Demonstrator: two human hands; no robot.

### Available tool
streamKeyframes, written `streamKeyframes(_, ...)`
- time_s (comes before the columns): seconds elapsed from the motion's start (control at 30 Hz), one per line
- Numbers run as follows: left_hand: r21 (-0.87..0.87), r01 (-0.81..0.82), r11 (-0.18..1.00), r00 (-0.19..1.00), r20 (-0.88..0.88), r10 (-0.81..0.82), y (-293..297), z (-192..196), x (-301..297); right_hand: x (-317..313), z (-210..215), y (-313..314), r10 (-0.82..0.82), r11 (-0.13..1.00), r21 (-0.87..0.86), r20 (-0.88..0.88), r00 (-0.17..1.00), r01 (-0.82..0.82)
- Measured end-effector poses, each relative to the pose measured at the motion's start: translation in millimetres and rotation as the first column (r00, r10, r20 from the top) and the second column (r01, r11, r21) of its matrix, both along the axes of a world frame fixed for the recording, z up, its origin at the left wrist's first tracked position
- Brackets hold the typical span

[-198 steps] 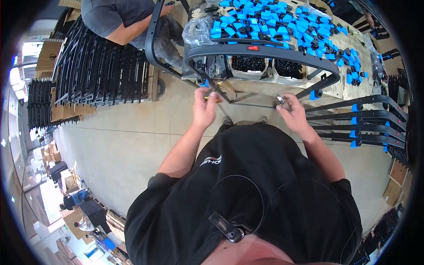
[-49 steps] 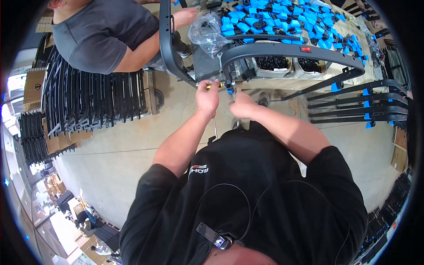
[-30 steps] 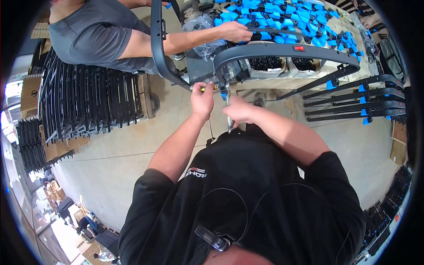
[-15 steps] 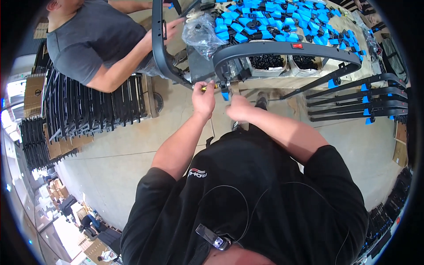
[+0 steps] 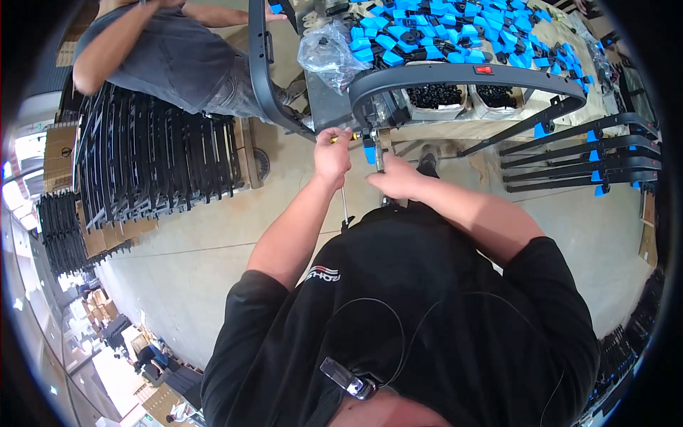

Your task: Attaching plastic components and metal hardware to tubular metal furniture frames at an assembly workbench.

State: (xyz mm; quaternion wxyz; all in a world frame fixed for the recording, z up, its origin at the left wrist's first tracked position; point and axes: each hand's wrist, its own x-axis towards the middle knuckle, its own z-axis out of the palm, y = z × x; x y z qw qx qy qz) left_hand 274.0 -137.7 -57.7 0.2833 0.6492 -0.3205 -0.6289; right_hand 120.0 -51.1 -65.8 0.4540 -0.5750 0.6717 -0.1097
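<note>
My left hand (image 5: 331,155) is closed around a tool with a yellow handle (image 5: 334,139), mostly hidden by the fingers. It sits right beside a small blue clip (image 5: 369,152) at the lower end of a curved black frame (image 5: 455,73). My right hand (image 5: 395,178) is wrapped round a silvery metal tool (image 5: 378,155), whose kind I cannot make out. The head of that tool reaches up next to the blue clip. Below my left hand, a thin metal rod (image 5: 345,205) slants down; I cannot tell what it belongs to.
Blue and black plastic parts (image 5: 441,32) cover the workbench beyond, near boxes of small black pieces (image 5: 435,96) and a clear plastic bag (image 5: 327,55). Another black frame (image 5: 259,64) stands left, by a co-worker (image 5: 171,64). Stacked frames (image 5: 163,153) fill a pallet; more hang right (image 5: 583,160).
My right hand has settled from a blur, and the silvery tool now shows beside the blue clip. The co-worker has raised an arm. The view has shifted slightly.
</note>
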Motion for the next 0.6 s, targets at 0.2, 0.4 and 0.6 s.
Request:
streamKeyframes(0.2,-0.061,-0.036,0.997,0.985,-0.170,0.025,7,13,4,-2,-11,6,-0.052,0.995,0.098,0.187,0.981,0.034)
streamKeyframes(0.4,0.030,0.040,0.999,0.999,0.021,-0.041,51,20,14,-4,-6,1,-0.008,0.998,0.060,0.056,0.998,0.005)
streamKeyframes(0.6,0.004,0.226,0.974,0.956,0.192,-0.223,79,-19,21,4,10,6,-0.067,0.996,0.061,0.129,0.989,0.059)
